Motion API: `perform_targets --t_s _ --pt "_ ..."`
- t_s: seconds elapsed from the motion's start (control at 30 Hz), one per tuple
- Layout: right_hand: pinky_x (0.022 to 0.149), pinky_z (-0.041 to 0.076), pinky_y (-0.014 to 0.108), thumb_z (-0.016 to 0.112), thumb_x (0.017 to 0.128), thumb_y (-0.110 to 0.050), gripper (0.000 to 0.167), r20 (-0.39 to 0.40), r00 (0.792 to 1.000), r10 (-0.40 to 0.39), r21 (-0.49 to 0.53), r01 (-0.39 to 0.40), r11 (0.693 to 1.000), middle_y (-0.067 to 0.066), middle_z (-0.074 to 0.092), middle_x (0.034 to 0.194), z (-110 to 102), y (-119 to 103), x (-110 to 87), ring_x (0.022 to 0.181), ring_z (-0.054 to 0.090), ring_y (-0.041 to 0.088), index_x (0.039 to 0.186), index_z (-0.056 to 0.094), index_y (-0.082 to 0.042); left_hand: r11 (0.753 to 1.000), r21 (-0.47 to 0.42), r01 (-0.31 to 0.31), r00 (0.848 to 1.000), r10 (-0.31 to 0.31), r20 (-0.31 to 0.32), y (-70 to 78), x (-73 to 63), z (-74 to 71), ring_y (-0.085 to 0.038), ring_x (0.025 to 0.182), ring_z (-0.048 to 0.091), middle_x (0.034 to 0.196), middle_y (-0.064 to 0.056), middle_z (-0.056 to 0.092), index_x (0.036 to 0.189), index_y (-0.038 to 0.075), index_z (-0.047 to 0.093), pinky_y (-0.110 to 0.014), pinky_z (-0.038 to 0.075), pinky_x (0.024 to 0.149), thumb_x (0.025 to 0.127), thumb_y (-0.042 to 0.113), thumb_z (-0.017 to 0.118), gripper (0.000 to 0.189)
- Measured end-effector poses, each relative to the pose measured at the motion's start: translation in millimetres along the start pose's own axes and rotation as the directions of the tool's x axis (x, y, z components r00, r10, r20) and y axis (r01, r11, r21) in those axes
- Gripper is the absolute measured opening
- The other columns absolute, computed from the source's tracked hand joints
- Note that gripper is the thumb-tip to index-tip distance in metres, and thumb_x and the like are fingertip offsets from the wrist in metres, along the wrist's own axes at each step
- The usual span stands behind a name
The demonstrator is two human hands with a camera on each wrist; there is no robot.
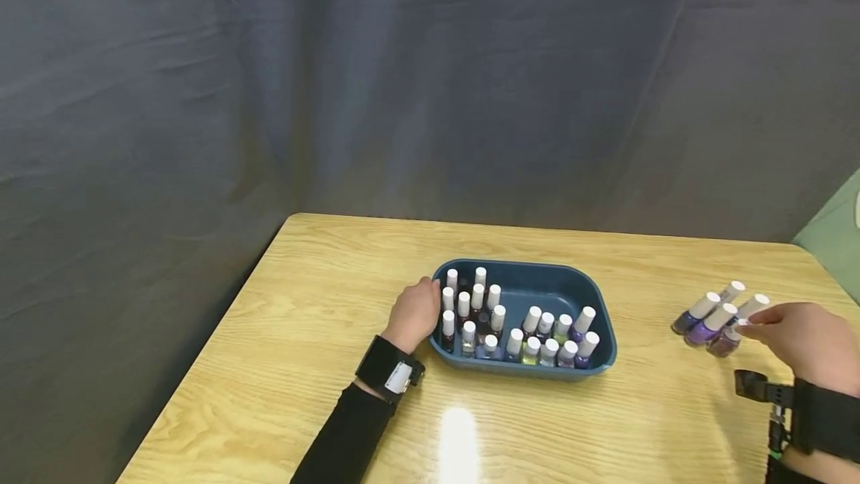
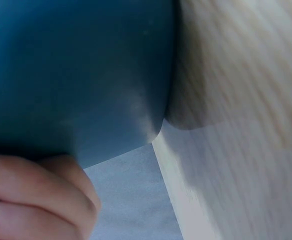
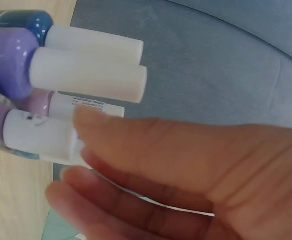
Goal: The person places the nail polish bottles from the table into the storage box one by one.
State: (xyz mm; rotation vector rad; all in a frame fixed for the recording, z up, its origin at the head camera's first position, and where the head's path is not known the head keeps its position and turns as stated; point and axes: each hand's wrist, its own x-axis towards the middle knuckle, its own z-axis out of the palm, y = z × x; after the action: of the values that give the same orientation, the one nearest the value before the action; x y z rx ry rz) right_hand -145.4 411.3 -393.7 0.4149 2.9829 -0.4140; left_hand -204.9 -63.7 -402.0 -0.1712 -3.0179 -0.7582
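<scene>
A dark blue plastic basket (image 1: 537, 288) holds several white-capped nail polish bottles, grouped along its left side and front right. My left hand (image 1: 413, 314) grips the basket's left end; in the left wrist view its curled fingers (image 2: 41, 195) lie against the blue wall. Off to the right, my right hand (image 1: 809, 338) pinches the white cap of a mauve nail polish bottle (image 1: 723, 344) between thumb and fingers. That bottle stands in a tight cluster with a purple bottle (image 1: 702, 332), a dark blue bottle (image 1: 687, 322) and others partly hidden behind them.
The wooden table (image 1: 322, 305) carries the basket and the cluster, with a stretch of tabletop between them. A grey curtain (image 1: 470, 95) hangs behind the table's back edge. Something pale green (image 1: 836, 237) is at the far right.
</scene>
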Motion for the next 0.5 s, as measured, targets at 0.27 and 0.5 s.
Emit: perform_targets --t_s 0.27,0.5 --pt "0.059 0.042 0.048 0.064 0.08 -0.018 0.037 -0.062 0.998 0.0 0.037 0.002 0.999 0.038 0.058 0.093 -19.4 -40.9 -36.2 0.075 0.054 0.051 0.095 0.059 0.015 1.0 -0.004 -0.007 1.0 0.007 0.014 1.5 -1.4 3.5 -0.034 0.076 0.065 0.079 -0.02 0.063 0.089 0.0 0.058 -0.041 0.047 0.055 0.1 0.024 0.033 0.036" --pt "0.053 0.041 0.043 0.067 0.076 -0.016 0.035 -0.067 0.998 -0.004 0.058 0.008 0.998 0.031 0.063 0.085 -8.3 -26.8 -29.1 0.068 0.056 0.045 0.095 0.06 0.013 1.0 -0.008 -0.001 1.0 0.002 0.022 2.2 -3.7 5.9 -0.035 0.077 0.065 0.081 -0.022 0.064 0.09 -0.001 0.058 -0.042 0.048 0.057 0.1 0.024 0.033 0.037"
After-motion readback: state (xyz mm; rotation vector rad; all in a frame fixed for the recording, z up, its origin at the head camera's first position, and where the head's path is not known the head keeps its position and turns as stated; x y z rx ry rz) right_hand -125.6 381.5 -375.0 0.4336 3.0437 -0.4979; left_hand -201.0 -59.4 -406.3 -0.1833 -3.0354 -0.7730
